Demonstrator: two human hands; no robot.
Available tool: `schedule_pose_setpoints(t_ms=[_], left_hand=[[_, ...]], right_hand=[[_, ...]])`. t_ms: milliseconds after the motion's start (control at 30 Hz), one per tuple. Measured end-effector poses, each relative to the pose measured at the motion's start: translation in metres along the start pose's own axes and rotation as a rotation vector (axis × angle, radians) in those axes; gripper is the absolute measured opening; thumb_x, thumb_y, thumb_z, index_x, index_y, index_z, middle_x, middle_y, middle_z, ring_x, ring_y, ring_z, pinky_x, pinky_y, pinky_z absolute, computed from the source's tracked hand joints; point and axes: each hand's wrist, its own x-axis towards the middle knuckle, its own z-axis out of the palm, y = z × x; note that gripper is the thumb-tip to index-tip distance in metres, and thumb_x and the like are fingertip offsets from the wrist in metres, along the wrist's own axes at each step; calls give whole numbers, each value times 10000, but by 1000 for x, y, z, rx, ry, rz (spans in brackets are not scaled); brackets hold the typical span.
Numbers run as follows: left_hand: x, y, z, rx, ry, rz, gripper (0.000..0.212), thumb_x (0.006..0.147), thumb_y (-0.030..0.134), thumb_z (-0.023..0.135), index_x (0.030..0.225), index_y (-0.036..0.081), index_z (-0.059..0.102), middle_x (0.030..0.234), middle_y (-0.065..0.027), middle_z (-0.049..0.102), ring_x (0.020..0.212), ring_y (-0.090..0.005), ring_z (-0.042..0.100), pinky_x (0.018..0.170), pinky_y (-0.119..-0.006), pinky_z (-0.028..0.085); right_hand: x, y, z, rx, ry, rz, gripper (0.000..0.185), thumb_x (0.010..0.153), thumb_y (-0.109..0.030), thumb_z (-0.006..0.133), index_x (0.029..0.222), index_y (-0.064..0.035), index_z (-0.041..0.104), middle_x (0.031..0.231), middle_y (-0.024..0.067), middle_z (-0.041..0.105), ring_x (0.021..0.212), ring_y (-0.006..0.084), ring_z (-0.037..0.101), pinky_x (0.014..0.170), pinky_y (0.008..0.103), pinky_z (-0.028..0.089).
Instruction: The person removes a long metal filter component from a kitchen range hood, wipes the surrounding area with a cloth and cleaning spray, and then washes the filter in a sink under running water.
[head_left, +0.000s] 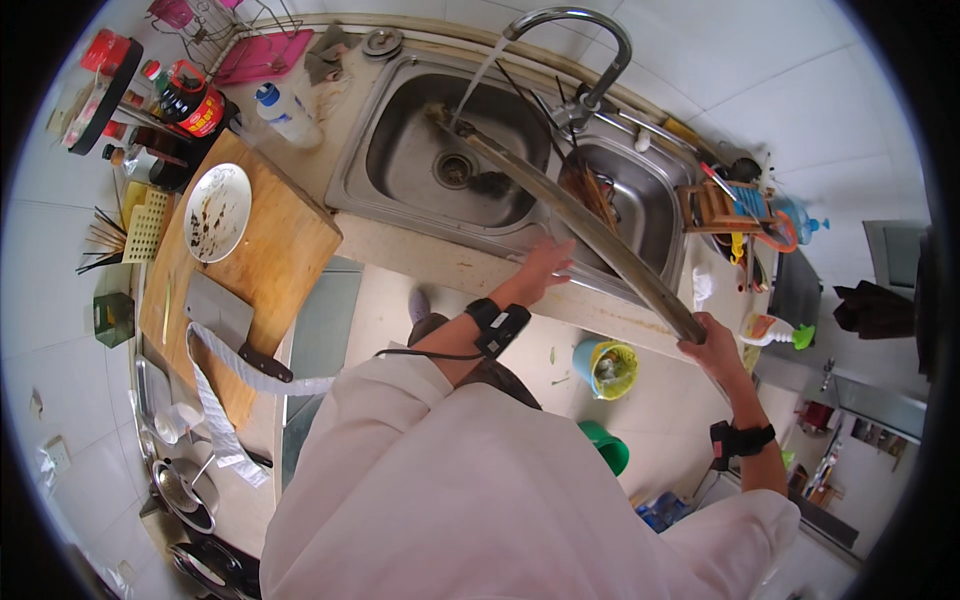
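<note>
My right hand (712, 349) grips the near end of a long grey-brown pole (592, 221), which slants up and left across the double sink. Its far end is darker and rough, and lies over the left sink basin (386, 142) where water (480, 75) runs from the chrome tap (626, 56). Beside the pole, at the front rim of the sink, my left hand (546, 268) is spread with nothing in it. A dark clump (491, 184) lies by the drain (454, 171). In the right basin (660, 202) sits a reddish-brown bristly bundle (589, 187), partly hidden by the pole.
Left on the counter, a wooden cutting board (289, 217) bears a soiled white plate (217, 212) and a cleaver (221, 307). A bottle with a blue cap (289, 116) stands beside the sink. Below are a lined bin (615, 370) and a green bucket (609, 450).
</note>
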Motion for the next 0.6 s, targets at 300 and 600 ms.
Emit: schedule_pose_setpoints(t_ms=[300, 600], left_hand=[[-22, -37, 31, -143, 30, -103, 439, 804, 298, 608, 1106, 76, 380, 1090, -39, 429, 1003, -201, 476, 839, -394, 423], [-29, -37, 24, -216, 67, -32, 389, 800, 217, 600, 1107, 89, 398, 1087, -56, 476, 1033, -239, 497, 848, -390, 429]], right_hand=[[-11, 21, 29, 5, 63, -112, 566, 618, -212, 692, 1092, 11, 476, 893, 204, 600, 793, 304, 604, 707, 345, 469], [10, 5, -2, -127, 170, -176, 534, 617, -226, 683, 1079, -27, 503, 884, 185, 598, 839, 315, 585, 749, 369, 455]])
